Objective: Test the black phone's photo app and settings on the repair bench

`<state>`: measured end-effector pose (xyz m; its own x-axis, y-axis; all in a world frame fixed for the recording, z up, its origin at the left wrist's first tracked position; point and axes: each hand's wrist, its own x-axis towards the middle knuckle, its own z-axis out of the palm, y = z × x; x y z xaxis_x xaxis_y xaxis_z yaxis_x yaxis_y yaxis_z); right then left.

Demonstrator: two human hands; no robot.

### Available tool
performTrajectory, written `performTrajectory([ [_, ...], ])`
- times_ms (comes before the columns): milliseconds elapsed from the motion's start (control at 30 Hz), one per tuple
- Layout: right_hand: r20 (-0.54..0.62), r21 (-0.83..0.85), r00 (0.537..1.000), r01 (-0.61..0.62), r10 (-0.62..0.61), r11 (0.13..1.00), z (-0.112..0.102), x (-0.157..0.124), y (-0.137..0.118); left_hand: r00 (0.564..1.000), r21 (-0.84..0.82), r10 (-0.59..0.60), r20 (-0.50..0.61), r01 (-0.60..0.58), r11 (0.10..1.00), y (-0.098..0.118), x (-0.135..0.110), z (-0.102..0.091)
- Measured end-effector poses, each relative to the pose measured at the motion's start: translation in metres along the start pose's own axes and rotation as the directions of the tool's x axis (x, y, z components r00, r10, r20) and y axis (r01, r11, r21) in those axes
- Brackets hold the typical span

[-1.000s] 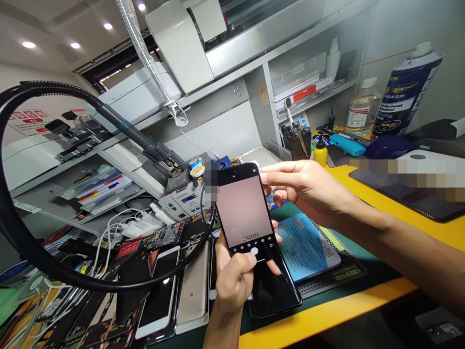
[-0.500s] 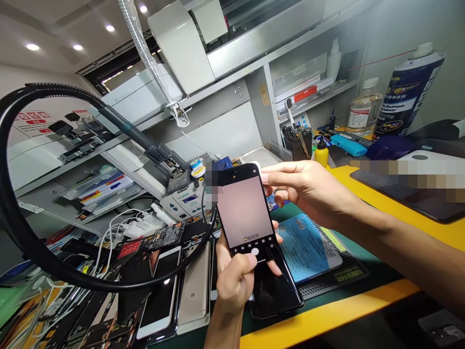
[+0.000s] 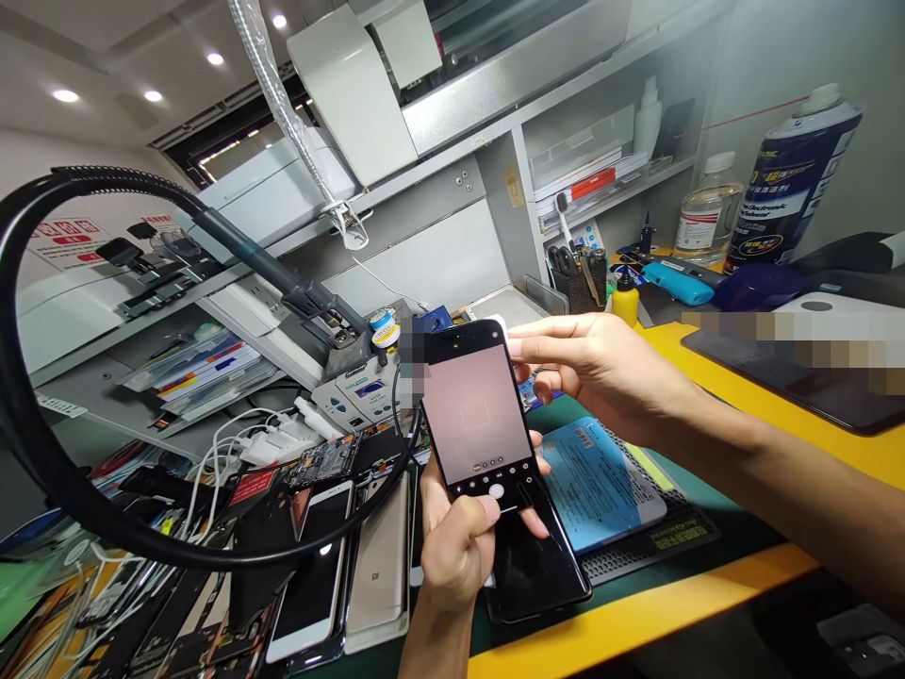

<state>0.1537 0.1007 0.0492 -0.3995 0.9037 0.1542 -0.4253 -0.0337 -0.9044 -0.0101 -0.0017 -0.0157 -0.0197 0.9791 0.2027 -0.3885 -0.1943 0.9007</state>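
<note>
My left hand (image 3: 459, 547) is wrapped round a black smartphone (image 3: 477, 415), its thumb low on the screen near the round white shutter button. The camera app fills the screen with a plain pinkish picture and a faint focus square. My right hand (image 3: 580, 363) is at the phone's upper right corner, thumb and fingers bent together in a pinch. A sliver of something white shows at its fingertips behind that corner; most of it is hidden. Under my left hand a second black phone (image 3: 541, 571) lies on the bench, beside a blue and white packet (image 3: 600, 481).
A black hose (image 3: 77, 490) loops across the left side above phones, a white-framed one (image 3: 311, 566) among them, and loose parts. Behind stand a soldering station (image 3: 364, 391), a mesh pen holder (image 3: 580, 283), a yellow bottle (image 3: 626, 302) and a spray can (image 3: 796, 179).
A faint square has appeared in the middle of the phone's screen, and the picture there is slightly darker. Both hands keep nearly the same place.
</note>
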Motion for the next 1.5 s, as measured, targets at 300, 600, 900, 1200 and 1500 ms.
performTrajectory([
  [300, 0.007, 0.012, 1.000, 0.002, -0.002, 1.000, -0.0008, 0.0003, -0.0001, 0.998, -0.020, 0.037, 0.053, -0.036, 0.999, -0.0040, 0.0010, -0.0054],
  [600, 0.011, -0.027, 1.000, 0.016, -0.016, 0.999, -0.0018, -0.0008, 0.0003, 0.998, 0.001, 0.034, 0.057, -0.034, 0.999, -0.0043, 0.0011, -0.0081],
  [900, -0.001, -0.056, 1.000, 0.021, -0.021, 0.998, -0.0023, 0.0004, 0.0010, 1.000, 0.015, 0.011, 0.008, -0.011, 1.000, -0.0038, -0.0005, -0.0066],
  [1200, -0.014, -0.023, 1.000, 0.012, -0.012, 1.000, -0.0009, 0.0001, 0.0005, 0.999, 0.089, -0.018, 0.026, 0.015, 0.996, 0.0020, -0.0015, -0.0039],
  [1500, -0.010, 0.021, 1.000, -0.020, 0.020, 1.000, 0.0010, -0.0014, -0.0022, 1.000, 0.010, 0.016, 0.015, -0.017, 1.000, -0.0025, -0.0013, -0.0044],
])
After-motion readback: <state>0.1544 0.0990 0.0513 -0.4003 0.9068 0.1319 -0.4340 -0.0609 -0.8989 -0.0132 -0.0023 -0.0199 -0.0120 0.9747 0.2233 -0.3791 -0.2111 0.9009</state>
